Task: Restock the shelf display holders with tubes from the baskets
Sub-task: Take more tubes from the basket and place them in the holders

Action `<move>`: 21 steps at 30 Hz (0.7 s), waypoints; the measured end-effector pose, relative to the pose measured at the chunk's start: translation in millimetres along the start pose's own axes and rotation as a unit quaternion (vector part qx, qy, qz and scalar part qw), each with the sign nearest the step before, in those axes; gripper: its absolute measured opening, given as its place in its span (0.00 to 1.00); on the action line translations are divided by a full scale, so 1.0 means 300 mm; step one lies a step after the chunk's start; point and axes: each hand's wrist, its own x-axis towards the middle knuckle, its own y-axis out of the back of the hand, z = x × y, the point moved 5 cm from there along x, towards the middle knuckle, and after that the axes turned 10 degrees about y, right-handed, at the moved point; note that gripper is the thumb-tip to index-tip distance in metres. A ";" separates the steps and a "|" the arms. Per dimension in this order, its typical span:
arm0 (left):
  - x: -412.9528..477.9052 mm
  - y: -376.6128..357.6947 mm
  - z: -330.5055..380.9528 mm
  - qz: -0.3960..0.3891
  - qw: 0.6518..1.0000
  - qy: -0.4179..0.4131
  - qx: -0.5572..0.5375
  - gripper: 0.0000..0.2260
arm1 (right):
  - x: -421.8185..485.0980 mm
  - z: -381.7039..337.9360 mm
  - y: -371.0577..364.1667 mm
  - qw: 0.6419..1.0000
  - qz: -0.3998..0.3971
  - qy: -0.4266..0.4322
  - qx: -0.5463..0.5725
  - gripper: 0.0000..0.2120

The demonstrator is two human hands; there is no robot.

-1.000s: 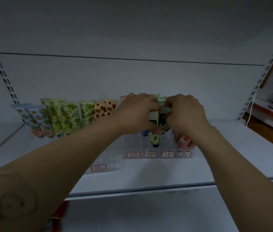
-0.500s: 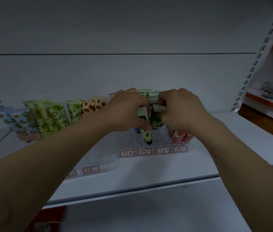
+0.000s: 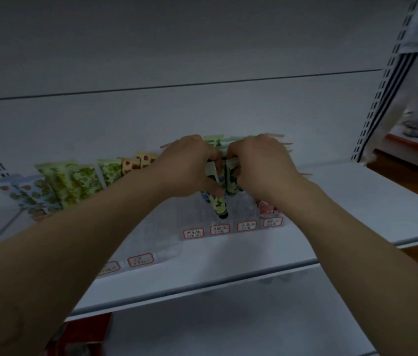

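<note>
Head view: I see both hands meeting over the clear holder [image 3: 192, 217], which stands on the shelf [image 3: 356, 201] about midway between its back and front edges.
Left hand [image 3: 190, 168]: fingers curled, thumb underneath, pinching the leaf-print tube [image 3: 218, 205] by its upper half.
Right hand [image 3: 262, 168]: fingers curled round a darker tube [image 3: 231, 182], close against the left hand.
Leaf-print tube: cap down and tilted, with its black cap low inside the holder, above the second price label [image 3: 219, 229] from the left.
Step in hand, as I judge it: seating this tube in that compartment.
Procedure: I would bring the tube upright before pushing and keep the cap between the dividers. I would let go only once the cap rests on the holder floor.
Darker tube: I would hold it clear and feed it in afterwards, not both together.
Caution: the holder looks like light plastic. A sideways push could slide it or disturb the red tubes [image 3: 267, 208] in the rightmost compartment.
Not visible: the baskets; the holder floor under the cap.
</note>
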 end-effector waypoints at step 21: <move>0.001 -0.008 -0.018 0.018 1.000 -0.001 -0.013 0.22 | 0.009 0.045 0.007 1.000 -0.002 -0.022 0.012 0.10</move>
